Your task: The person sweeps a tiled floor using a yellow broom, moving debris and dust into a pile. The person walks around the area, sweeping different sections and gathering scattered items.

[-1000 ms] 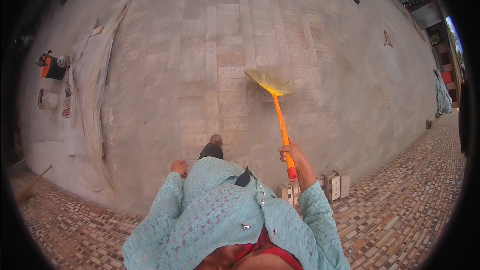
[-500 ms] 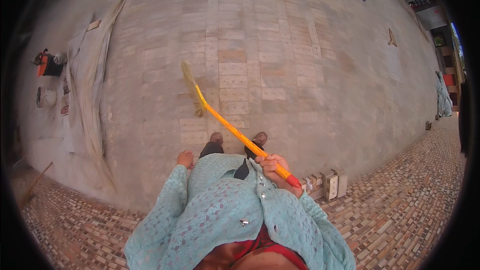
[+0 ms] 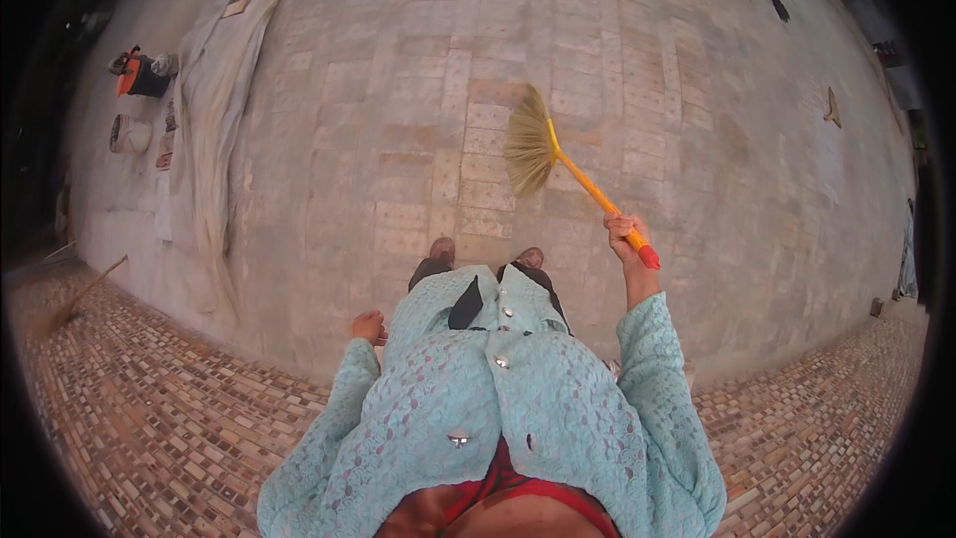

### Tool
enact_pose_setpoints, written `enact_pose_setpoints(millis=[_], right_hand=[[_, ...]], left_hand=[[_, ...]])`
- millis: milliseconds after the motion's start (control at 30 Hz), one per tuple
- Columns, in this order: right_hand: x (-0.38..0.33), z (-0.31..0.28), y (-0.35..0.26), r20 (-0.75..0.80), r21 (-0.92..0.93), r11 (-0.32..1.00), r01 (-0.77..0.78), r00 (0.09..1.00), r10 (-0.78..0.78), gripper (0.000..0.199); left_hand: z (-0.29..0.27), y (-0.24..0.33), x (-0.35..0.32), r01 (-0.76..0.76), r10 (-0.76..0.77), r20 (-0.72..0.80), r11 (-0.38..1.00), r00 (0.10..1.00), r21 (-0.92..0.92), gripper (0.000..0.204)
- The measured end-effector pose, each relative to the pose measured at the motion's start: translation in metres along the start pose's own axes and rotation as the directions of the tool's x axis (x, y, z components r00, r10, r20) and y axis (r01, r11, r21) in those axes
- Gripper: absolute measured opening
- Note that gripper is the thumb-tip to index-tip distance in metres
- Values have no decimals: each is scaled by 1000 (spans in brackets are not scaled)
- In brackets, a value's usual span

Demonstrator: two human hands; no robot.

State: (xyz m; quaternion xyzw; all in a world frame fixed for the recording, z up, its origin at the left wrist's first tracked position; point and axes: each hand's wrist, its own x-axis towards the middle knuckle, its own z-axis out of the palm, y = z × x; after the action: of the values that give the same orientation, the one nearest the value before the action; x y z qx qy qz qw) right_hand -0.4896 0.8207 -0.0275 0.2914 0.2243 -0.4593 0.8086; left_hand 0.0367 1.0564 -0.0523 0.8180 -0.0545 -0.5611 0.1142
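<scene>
Head view: broom (image 3: 583,179) in R hand (image 3: 628,235), apart from L hand (image 3: 369,327)

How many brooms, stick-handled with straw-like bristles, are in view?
2: an orange-handled broom with fan-shaped straw bristles, in the person's right hand; and apparently a brownish, thin-handled broom, blurred, at far left by the brick-patterned paving. The dark rim may hide more.

Bare left hand (image 3: 369,327): inner side hidden; whether it holds anything cannot be told;
Orange, red-tipped broom handle (image 3: 590,186): partly covered by the bare right hand (image 3: 625,236);
Pale straw bristle fan (image 3: 530,142): contact with the grey paved floor (image 3: 349,159) unclear;
Dark trousers (image 3: 428,272): mostly hidden beneath the turquoise lace jacket (image 3: 428,399), itself cut off by the near edge;
Slim black object (image 3: 777,6): far right; too small to identify
</scene>
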Motion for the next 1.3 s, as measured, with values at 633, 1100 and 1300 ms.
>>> enact_pose_setpoints(millis=[633,1100,1300], right_hand=[[-177,-41,83,-2,329,780,533,826,-564,8],[-56,-19,-9,240,595,782,183,889,-391,7],[-62,-4,-68,388,616,766,184,775,-498,9]], left_hand=[[70,93,13,-230,210,125,957,970,174,31],[71,74,-21,-302,301,44,924,953,235,31],[80,73,-52,-348,355,-16,922,935,171,32]])
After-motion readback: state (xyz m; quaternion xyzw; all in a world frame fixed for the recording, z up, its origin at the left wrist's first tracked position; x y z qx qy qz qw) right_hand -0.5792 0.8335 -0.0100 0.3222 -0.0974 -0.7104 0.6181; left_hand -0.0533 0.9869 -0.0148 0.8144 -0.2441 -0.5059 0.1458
